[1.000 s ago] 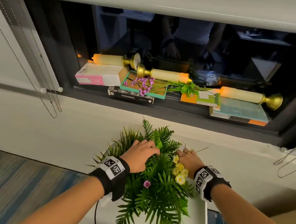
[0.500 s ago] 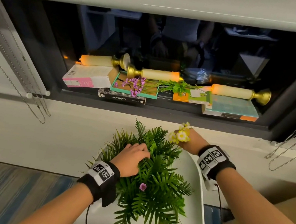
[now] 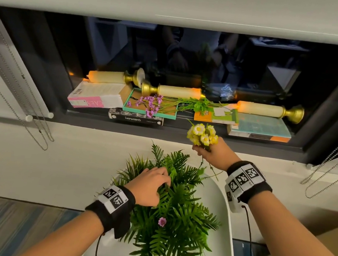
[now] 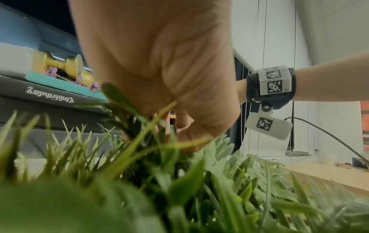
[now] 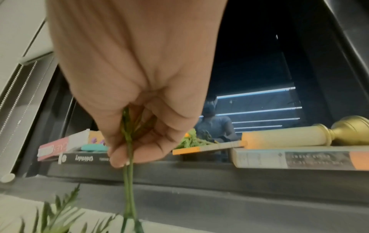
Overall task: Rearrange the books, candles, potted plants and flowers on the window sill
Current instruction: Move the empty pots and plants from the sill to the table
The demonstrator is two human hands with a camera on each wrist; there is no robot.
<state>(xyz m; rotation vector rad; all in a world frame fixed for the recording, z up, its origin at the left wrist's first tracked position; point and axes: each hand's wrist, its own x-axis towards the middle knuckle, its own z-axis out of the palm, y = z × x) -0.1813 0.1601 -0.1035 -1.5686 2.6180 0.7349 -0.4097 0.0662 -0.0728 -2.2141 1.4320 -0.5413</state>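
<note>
Two hands busy | right hand (image 3: pixel 211 154) fingers pinch stems of yellow artificial flower sprig (image 3: pixel 203 135), just below dark window sill (image 3: pixel 184 135) | left hand (image 3: pixel 150 185) fingers curled into green fern plant (image 3: pixel 174 213) on white tabletop (image 3: pixel 223 205) | advice: lift stems straight, steady fern, lay sprig beside books.
</note>
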